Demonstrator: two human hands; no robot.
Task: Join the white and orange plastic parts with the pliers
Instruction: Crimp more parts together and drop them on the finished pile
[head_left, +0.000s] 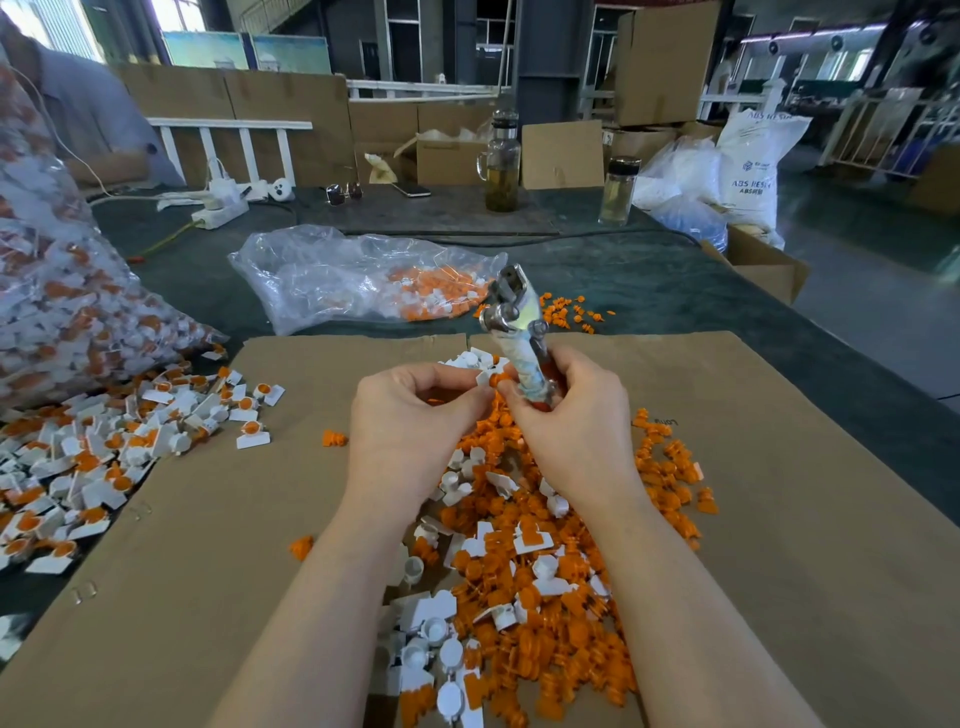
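1. One table (649, 270) with a dark green cover fills the frame; one sheet of cardboard (208, 545) lies over its lower part.
2. Three clear bags: a big one (57, 291) at the left edge, packed with joined white-and-orange pieces; a slack one (332, 275) at centre, holding a small heap of orange and white parts; a third (675, 176) at upper right with whitish contents I cannot make out.
3. One white sack (753, 166) printed "ABS" stands at upper right.
4. Two loose heaps, too many to count: joined pieces (104, 457) at the left, unjoined orange and white parts (545, 571) at lower centre under the forearms.
5. Two glass bottles at upper centre: a taller one (502, 161) with yellowish liquid, a shorter one (619, 189).
6. One pair of pliers (511, 317), head pointing up, handles wrapped by the right hand (566, 415).
7. The left hand (410, 410) pinches a white part (483, 378) at centre, touching an orange part (500, 379) pinched by the right fingertips.
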